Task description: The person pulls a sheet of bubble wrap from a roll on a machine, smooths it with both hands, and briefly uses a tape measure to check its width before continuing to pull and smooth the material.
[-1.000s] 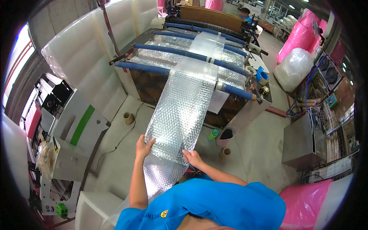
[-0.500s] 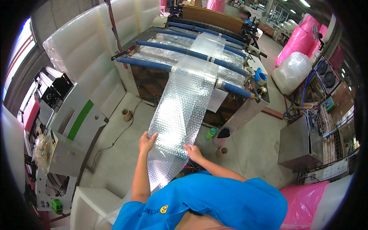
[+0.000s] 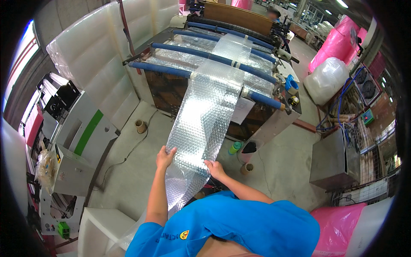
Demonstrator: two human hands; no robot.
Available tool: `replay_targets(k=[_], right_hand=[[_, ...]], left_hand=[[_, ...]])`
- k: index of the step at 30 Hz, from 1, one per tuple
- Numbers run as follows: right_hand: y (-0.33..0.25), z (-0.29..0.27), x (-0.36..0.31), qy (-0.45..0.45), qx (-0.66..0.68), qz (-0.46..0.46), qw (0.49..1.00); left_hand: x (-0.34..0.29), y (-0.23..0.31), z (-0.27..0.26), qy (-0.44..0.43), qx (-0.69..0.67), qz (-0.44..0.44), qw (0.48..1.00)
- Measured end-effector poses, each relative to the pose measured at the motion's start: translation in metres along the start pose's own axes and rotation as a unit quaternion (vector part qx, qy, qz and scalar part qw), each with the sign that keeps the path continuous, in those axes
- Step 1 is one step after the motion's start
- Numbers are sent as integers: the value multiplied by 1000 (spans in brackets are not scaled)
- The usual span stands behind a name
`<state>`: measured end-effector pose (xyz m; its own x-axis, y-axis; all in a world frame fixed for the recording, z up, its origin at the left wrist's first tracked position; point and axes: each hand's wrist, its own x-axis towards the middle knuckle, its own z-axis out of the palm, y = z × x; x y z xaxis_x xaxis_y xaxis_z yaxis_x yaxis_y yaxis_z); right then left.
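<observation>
A long strip of clear bubble wrap [image 3: 204, 112] runs down from the blue rollers [image 3: 214, 58] of a machine toward me. My left hand [image 3: 165, 156] grips the strip's left edge. My right hand [image 3: 215, 168] holds its right edge a little lower. Below my hands the strip hangs down past my blue shirt and is partly hidden by it.
The roller machine [image 3: 261, 128] stands ahead on a concrete floor [image 3: 128, 180]. Stacked white foam sheets [image 3: 92, 68] lean at the left, beside a grey and green machine [image 3: 72, 145]. Cardboard cores [image 3: 140, 126], a green bottle [image 3: 234, 147], a grey cabinet [image 3: 334, 158] and pink bags [image 3: 342, 40] surround it.
Both hands have stayed on the strip's edges while the view shifted slightly, and the strip has come down a little toward me.
</observation>
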<state>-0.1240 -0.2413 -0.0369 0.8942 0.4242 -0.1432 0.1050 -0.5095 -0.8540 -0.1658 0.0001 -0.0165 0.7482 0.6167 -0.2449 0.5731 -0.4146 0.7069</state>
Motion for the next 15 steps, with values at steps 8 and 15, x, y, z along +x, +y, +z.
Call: replay_targets(k=[8, 15], right_hand=[[31, 16, 14, 32, -27, -16, 999], [57, 29, 13, 0, -6, 36, 999]], left_hand=[[11, -13, 17, 19, 6, 19, 1000], [15, -32, 29, -4, 12, 28, 1000]])
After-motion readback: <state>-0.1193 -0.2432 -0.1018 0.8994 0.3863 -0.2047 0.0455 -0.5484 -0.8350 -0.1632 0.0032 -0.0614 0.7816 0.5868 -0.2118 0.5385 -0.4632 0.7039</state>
